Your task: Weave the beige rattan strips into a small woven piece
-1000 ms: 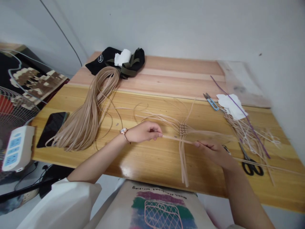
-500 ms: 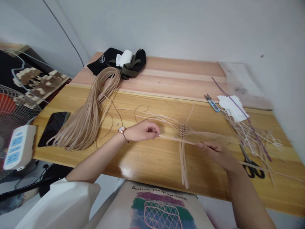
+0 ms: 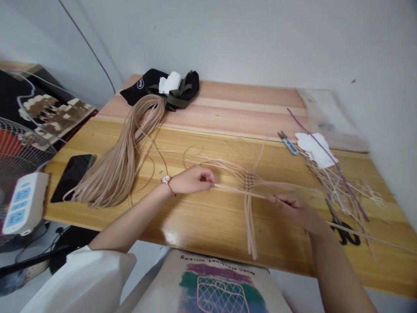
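A small woven square of tan cane strips (image 3: 250, 178) lies mid-table, with loose strands fanning out to every side. My left hand (image 3: 192, 179), a watch on its wrist, pinches one flat cane strip (image 3: 239, 191) at its left end. That strip runs right under the weave to my right hand (image 3: 295, 211), whose fingers are closed on it near the table. Both hands hold the strip stretched just below the woven square.
A thick bundle of tan cane (image 3: 122, 158) lies at the left beside a black phone (image 3: 71, 176). A black bag (image 3: 163, 87) sits at the back. Blue snips (image 3: 288, 143), white tissue (image 3: 314, 148), cane offcuts (image 3: 342, 189) and black scissors (image 3: 345, 230) lie at the right. A power strip (image 3: 21, 203) hangs off the left edge.
My left hand has drawn slightly left along the strip, and my right hand has shifted a little to the right. The view has drifted a bit.
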The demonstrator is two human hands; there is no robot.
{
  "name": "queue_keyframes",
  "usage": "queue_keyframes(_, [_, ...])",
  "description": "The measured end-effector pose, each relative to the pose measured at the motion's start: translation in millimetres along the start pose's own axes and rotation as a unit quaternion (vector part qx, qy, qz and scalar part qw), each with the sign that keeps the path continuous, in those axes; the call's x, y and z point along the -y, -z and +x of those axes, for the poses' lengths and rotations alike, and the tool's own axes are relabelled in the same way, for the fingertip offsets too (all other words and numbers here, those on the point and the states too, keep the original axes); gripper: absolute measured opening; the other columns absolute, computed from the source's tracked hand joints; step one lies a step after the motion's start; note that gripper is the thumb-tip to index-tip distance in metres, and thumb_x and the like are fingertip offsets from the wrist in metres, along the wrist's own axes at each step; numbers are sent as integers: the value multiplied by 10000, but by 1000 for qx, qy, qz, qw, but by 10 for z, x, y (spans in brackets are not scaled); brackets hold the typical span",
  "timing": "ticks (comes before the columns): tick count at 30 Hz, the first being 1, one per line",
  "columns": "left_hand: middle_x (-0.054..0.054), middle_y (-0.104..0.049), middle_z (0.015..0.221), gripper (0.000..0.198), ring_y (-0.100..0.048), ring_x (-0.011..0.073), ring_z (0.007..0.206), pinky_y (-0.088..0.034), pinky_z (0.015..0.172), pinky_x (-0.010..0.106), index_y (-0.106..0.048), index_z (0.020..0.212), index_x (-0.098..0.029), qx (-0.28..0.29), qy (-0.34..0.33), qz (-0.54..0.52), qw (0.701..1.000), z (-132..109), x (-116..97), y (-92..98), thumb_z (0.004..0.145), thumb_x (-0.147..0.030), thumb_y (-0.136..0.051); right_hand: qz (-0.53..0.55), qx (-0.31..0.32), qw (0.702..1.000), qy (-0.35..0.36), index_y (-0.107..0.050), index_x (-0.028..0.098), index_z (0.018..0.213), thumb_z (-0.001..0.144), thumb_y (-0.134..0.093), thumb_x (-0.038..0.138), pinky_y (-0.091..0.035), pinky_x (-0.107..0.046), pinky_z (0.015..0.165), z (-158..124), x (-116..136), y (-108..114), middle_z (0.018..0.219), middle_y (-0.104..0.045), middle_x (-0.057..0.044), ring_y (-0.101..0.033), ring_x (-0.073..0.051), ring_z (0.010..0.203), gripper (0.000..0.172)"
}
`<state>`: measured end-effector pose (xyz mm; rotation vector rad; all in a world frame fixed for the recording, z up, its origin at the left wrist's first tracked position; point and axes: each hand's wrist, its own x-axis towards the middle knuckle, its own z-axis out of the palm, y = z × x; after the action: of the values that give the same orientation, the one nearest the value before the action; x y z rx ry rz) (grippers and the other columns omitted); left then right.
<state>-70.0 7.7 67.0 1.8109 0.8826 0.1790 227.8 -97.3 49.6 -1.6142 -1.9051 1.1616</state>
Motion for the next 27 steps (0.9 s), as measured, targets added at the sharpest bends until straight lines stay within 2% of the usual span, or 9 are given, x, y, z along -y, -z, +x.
queue_keyframes(6, [-10, -601, 611, 119, -486, 73, 554, -359, 530, 175, -615, 736, -116, -20, 8, 14, 1000, 13, 12, -21, 723, -199, -530, -15, -11, 1000, -6, -264, 195, 529, 835, -370, 609, -227, -238, 456, 12, -6, 14, 534, -206, 33, -232, -90, 501, 526])
queue_keyframes(11, [-21, -565, 590, 110, -457, 69, 546, -357, 535, 178, -603, 705, -118, -35, 1, 8, 999, 22, 24, -45, 723, -207, -542, -36, -3, 999, 2, -291, 193, 526, 843, -367, 593, -244, -240, 466, 64, -4, 62, 531, -228, 31, -252, -94, 504, 516])
queue_keyframes(16, [-6, -585, 613, 129, -477, 75, 556, -364, 542, 181, -604, 705, -116, -49, -5, 2, 999, 76, -13, -9, 737, -215, -527, -77, 28, 997, 3, -261, 196, 543, 840, -353, 606, -225, -246, 480, 242, 110, 288, 560, -223, 28, -256, -95, 511, 514])
queue_keyframes(21, [-1, -585, 618, 129, -463, 79, 556, -345, 530, 180, -623, 728, -113, -108, -34, 50, 992, 150, -60, 56, 726, -193, -522, -134, 38, 990, 18, -247, 197, 546, 828, -315, 642, -199, -257, 493, 452, 276, 545, 564, -197, 29, -234, -92, 516, 532])
queue_keyframes(27, [3, -565, 633, 160, -434, 76, 562, -336, 533, 184, -618, 744, -106, -133, -54, 17, 990, 149, -75, 106, 746, -237, -528, -162, 39, 985, 43, -247, 197, 536, 842, -321, 607, -199, -260, 498, 581, 356, 657, 546, -202, 31, -240, -96, 511, 516])
